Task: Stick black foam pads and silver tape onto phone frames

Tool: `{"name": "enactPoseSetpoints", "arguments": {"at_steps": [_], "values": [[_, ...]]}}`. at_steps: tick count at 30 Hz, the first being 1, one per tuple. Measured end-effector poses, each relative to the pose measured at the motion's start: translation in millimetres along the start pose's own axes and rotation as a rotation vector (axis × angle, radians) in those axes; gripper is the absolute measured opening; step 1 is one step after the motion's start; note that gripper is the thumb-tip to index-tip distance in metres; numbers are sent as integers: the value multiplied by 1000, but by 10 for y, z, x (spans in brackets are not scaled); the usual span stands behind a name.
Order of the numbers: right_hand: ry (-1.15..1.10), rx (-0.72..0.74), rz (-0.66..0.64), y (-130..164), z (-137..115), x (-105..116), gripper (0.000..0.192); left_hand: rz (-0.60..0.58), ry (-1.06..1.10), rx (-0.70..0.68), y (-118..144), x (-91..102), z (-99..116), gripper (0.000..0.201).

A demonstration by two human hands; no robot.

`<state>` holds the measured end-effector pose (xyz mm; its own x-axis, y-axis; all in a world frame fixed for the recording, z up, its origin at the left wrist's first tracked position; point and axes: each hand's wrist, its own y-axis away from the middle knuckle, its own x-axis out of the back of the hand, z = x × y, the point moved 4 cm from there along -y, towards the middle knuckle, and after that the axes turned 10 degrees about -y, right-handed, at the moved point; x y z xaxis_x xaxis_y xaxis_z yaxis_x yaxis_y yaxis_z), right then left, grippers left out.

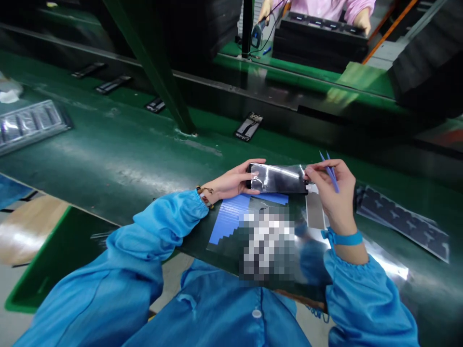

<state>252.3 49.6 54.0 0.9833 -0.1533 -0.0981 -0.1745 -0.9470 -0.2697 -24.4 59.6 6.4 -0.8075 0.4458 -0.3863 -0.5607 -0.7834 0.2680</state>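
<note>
The left hand (231, 183) clasps one end of a phone (277, 178) held just above the green bench (119, 154). The right hand (331, 185) pinches its film, apparently, with blue tweezers (331, 172) tucked in the fingers. A tweezer tip may scratch the screen.

A glossy dark green tabletop (119, 149) runs across the view, catching soft glare from overhead light, with a slanted dark green metal post (159, 72) rising from it. Behind it lies a second green bench surface (318, 77) carrying stacked black trays (318, 41). At lower left, pale grey floor (21, 284) and a tan patch show.
</note>
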Motion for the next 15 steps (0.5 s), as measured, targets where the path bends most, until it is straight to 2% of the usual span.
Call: {"name": "enactPoseSetpoints", "arguments": {"at_steps": [9, 15], "values": [[-57, -12, 88, 111, 11, -50, 33, -39, 146, -12, -49, 12, -7, 36], [-9, 8, 76, 99, 48, -14, 32, -71, 155, -10, -42, -12, 31, 46]]}}
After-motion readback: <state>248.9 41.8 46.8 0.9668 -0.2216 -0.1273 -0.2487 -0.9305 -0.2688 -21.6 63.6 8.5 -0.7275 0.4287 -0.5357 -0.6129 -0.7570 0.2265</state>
